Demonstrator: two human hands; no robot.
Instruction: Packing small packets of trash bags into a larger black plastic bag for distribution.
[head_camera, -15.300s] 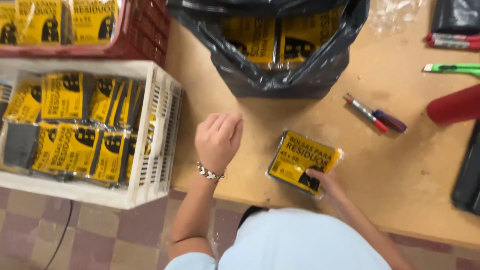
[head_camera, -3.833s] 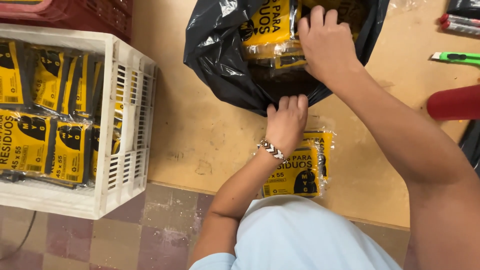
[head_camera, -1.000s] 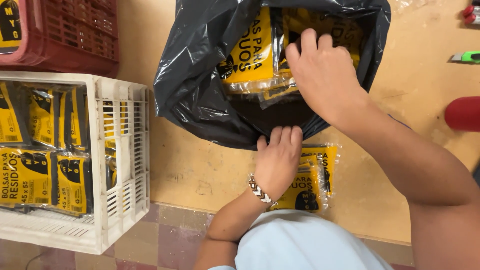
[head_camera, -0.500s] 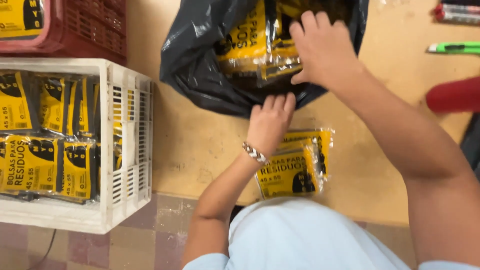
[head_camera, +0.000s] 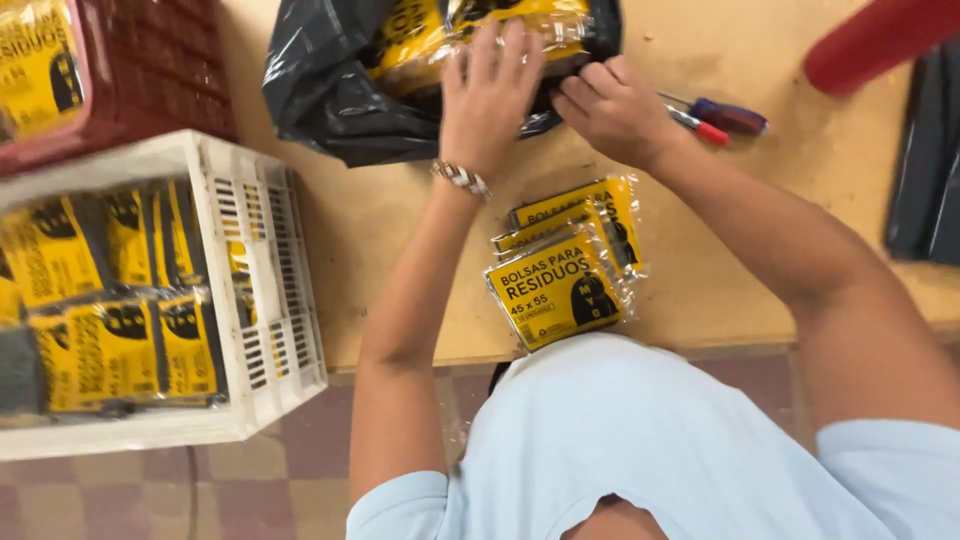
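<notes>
Head view, looking straight down, and here's the scene from the left: a red crate (head_camera: 130, 80) off the table's left edge, a yellow packet tucked in it, and below it a white slatted crate (head_camera: 255, 300) packed with yellow-and-black packets (head_camera: 90, 340), standing on a checkered tile floor (head_camera: 250, 490) in reddish and pale squares. Now the light wooden table (head_camera: 380, 230), bare and a little scuffed near its front edge. At the far edge sits a black plastic bag (head_camera: 330, 90), mouth open, yellow packets (head_camera: 420, 40) showing inside. The left hand (head_camera: 490, 95), bracelet at the wrist, lies flat and spread on those packets at the bag's mouth, pressing rather than gripping. Just beside it, the right hand (head_camera: 615, 110) is curled at the bag's rim; what it pinches, I cannot tell. Near the front edge lies a small stack of yellow packets (head_camera: 570, 265). To the right, two markers (head_camera: 715, 118) just past the right hand, then a red object (head_camera: 880, 40) and dark plastic (head_camera: 925, 170) by the right edge.
</notes>
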